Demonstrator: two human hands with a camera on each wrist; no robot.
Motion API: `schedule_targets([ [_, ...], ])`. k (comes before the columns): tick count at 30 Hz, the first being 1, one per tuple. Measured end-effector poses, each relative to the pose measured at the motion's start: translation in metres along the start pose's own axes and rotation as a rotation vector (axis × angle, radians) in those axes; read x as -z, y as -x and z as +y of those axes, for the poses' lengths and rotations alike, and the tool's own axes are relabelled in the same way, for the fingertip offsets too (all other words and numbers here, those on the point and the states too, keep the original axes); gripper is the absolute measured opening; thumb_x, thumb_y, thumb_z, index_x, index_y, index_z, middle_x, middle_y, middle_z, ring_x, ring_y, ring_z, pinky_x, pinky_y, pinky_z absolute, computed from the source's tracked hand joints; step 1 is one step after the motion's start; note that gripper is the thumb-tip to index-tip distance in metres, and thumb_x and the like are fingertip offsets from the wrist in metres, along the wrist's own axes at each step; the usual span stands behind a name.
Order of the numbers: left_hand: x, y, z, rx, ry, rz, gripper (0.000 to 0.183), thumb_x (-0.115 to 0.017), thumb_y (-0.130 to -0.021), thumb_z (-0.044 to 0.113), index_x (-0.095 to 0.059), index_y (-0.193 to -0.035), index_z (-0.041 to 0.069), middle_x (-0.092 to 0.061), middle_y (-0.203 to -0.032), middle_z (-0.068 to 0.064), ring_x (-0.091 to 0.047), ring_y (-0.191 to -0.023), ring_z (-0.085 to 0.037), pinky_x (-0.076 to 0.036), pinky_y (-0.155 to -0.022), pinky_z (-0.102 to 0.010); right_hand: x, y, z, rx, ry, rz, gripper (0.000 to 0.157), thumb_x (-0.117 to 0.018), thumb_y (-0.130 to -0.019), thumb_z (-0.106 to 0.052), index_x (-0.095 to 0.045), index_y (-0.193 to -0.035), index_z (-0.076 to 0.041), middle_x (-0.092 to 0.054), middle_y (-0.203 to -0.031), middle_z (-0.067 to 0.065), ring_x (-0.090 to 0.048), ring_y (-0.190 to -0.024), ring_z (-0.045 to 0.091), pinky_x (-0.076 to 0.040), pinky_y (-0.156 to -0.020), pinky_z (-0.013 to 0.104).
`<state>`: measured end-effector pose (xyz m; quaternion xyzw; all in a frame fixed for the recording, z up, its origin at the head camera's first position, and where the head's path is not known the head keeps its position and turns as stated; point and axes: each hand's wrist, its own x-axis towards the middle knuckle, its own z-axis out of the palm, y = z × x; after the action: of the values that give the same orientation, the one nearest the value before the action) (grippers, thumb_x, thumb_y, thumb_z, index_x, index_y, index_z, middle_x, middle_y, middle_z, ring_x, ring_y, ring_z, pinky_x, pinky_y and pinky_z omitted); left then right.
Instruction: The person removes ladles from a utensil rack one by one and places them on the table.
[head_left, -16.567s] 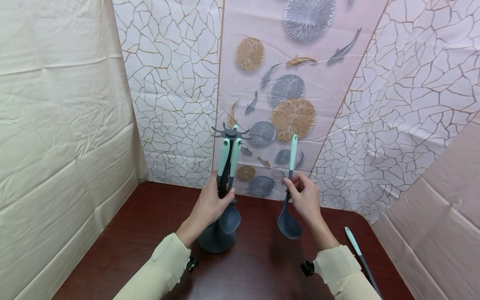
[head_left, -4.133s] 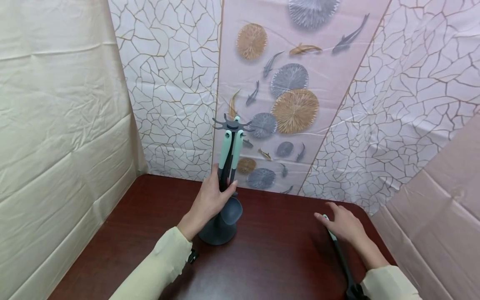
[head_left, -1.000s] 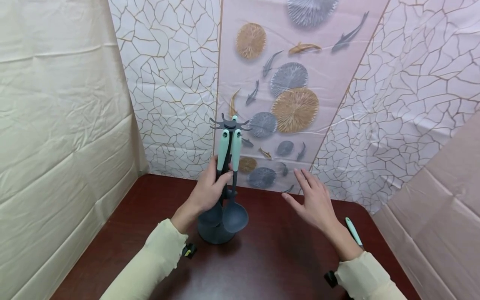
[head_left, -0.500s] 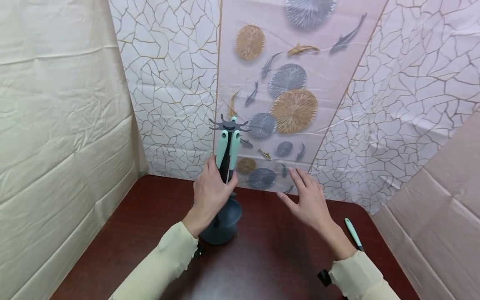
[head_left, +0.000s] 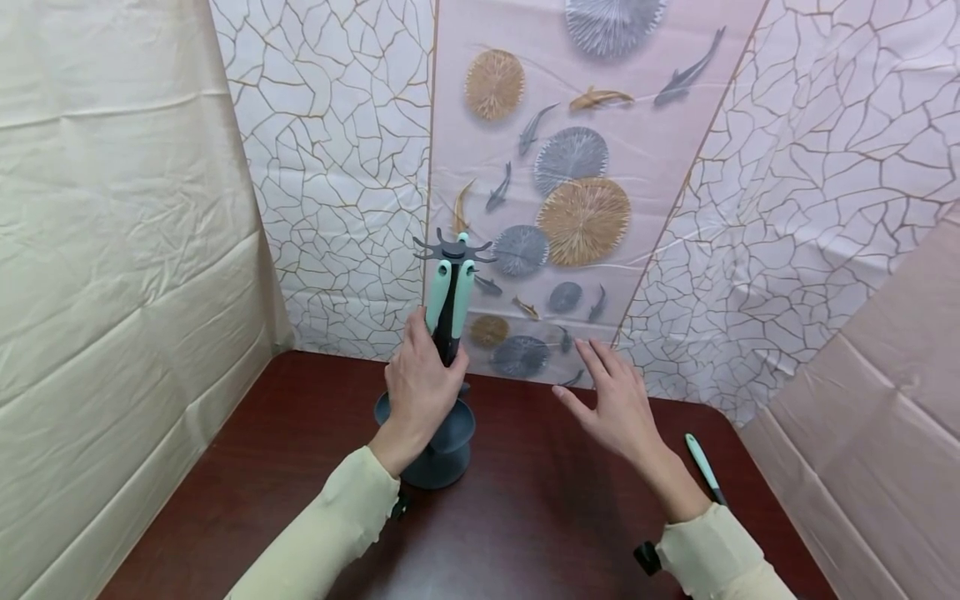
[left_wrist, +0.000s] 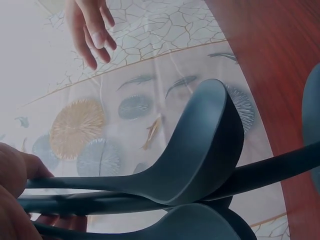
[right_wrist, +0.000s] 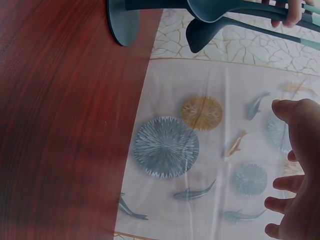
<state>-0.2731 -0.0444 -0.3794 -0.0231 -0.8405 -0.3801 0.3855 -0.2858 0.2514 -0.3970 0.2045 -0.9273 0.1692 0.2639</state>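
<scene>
A dark utensil stand (head_left: pixel 453 248), with a hooked top and round base, stands upright on the table. Mint-and-dark handled ladles hang round it; their deep bowls show large in the left wrist view, one ladle (left_wrist: pixel 200 145) above another ladle (left_wrist: pixel 200 225). My left hand (head_left: pixel 422 375) grips the stand's pole with the handles beside it, hiding their middle parts. To the right, my right hand (head_left: pixel 618 408) hovers with fingers spread and holds nothing. Another mint-handled utensil (head_left: pixel 703 467) lies by the table's right edge, its lower end hidden by my right forearm.
The dark red wooden table (head_left: pixel 510 517) ends at a patterned cloth backdrop (head_left: pixel 337 167). A cream cloth (head_left: pixel 127 250) hangs on the left, and a beige cloth (head_left: pixel 877 433) on the right.
Long ago my right hand held a ladle; later it reached over the lying utensil. It has since come back toward the middle. Over the last second, the hanging ladles shifted round the stand.
</scene>
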Motion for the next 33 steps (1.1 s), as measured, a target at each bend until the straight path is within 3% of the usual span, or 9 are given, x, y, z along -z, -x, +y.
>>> schedule_targets([
  [13,-0.002,-0.007,-0.008,-0.085,0.024,0.029,0.053,-0.079,-0.09,0.017,-0.051,-0.133,0.004,-0.068,-0.096,-0.012,-0.071,-0.072,-0.035,-0.056,-0.06,-0.052,0.001,0.0,-0.003,-0.002,-0.007,0.001,0.08,-0.076,-0.096,-0.048,-0.046,-0.161,-0.012,-0.042,-0.164,0.02,-0.04,-0.145,0.049,-0.028,-0.11,0.074],
  [24,0.006,-0.017,-0.015,-0.154,0.092,-0.068,0.046,-0.077,-0.09,0.013,-0.053,-0.127,0.003,-0.073,-0.095,-0.014,-0.074,-0.075,-0.03,-0.059,-0.064,-0.051,0.001,-0.005,-0.011,0.011,-0.019,0.015,0.081,-0.077,-0.095,-0.048,-0.045,-0.162,-0.014,-0.043,-0.163,0.019,-0.041,-0.144,0.049,-0.028,-0.11,0.075],
  [33,0.011,-0.023,-0.022,-0.169,0.126,-0.157,0.043,-0.076,-0.09,0.013,-0.053,-0.126,0.004,-0.07,-0.093,-0.012,-0.074,-0.079,-0.029,-0.06,-0.069,-0.05,-0.005,-0.023,-0.033,0.039,-0.12,0.066,0.081,-0.078,-0.094,-0.045,-0.045,-0.161,-0.013,-0.048,-0.16,0.016,-0.047,-0.143,0.042,-0.035,-0.109,0.071],
])
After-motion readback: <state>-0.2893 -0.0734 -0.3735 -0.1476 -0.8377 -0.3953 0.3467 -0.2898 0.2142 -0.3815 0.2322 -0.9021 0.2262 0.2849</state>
